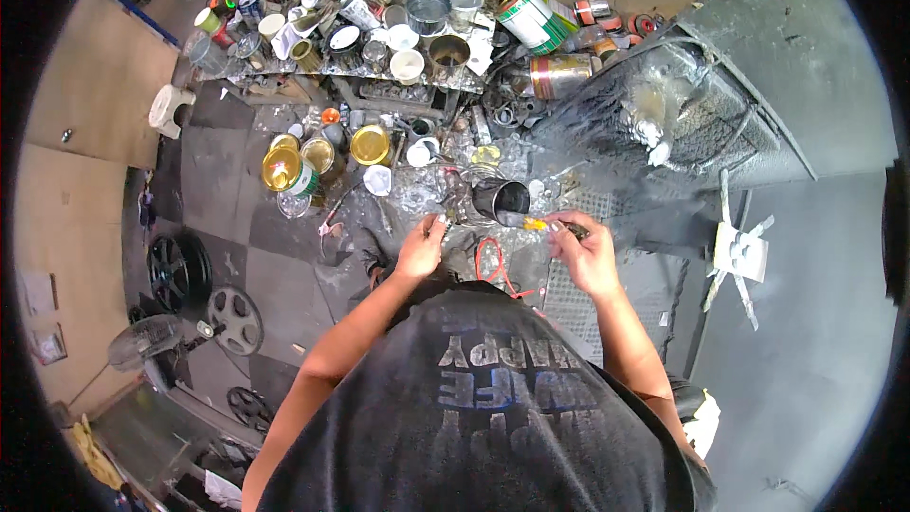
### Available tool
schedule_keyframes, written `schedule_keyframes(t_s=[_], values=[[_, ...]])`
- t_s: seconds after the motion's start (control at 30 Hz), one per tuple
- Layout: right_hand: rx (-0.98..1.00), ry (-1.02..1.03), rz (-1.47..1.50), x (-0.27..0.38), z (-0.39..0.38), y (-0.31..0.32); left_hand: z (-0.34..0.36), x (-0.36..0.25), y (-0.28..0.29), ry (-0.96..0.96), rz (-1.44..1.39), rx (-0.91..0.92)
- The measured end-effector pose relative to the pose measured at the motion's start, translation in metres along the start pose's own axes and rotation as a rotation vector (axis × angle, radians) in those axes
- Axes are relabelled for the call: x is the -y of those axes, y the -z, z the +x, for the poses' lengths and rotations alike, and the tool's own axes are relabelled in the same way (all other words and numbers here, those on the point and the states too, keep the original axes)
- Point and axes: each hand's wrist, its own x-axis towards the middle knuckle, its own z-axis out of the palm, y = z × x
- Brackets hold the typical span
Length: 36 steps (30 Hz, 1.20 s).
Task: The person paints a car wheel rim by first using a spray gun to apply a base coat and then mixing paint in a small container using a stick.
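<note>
My right hand point(585, 251), its fingers pinched together, holds a slim tool with a yellow section point(534, 225). The tool's greyish end lies at the rim of a dark, round metal cup point(486, 197), which is tilted with its mouth toward the right. Whether that end has bristles or a blade is too small to tell. To the left of the cup, my left hand point(420, 250) is closed, thumb and fingers pressed together near a small pale bit. What they grip, if anything, cannot be made out.
A bench point(322, 64) at the back bears many cans, tubs and cups. Gold-lidded tins point(371, 144) stand on the stained floor before it. A red hose point(491, 261) curls by my body. Wheels point(235, 320) and a fan point(147, 341) are at left, a cross-shaped stand point(739, 251) at right.
</note>
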Motion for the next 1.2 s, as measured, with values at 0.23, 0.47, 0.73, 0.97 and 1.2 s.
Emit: schedule_keyframes(t_s=[0.23,0.47,0.73,0.97,1.2], values=[[0.015,0.119,-0.183,0.001,0.007,-0.017,-0.007,-0.005,0.0,0.059,-0.058,0.051],[-0.025,0.422,-0.366,-0.002,0.021,-0.024,-0.014,-0.022,0.008,0.113,-0.128,0.127],[-0.023,0.511,-0.406,-0.017,0.029,-0.031,-0.009,-0.007,0.014,0.07,-0.112,0.186],[-0.067,0.271,-0.348,-0.007,0.028,-0.022,-0.009,-0.017,0.008,0.044,-0.079,0.14],[-0.199,0.223,-0.367,-0.021,0.035,-0.013,-0.004,-0.024,0.001,0.075,0.029,0.101]])
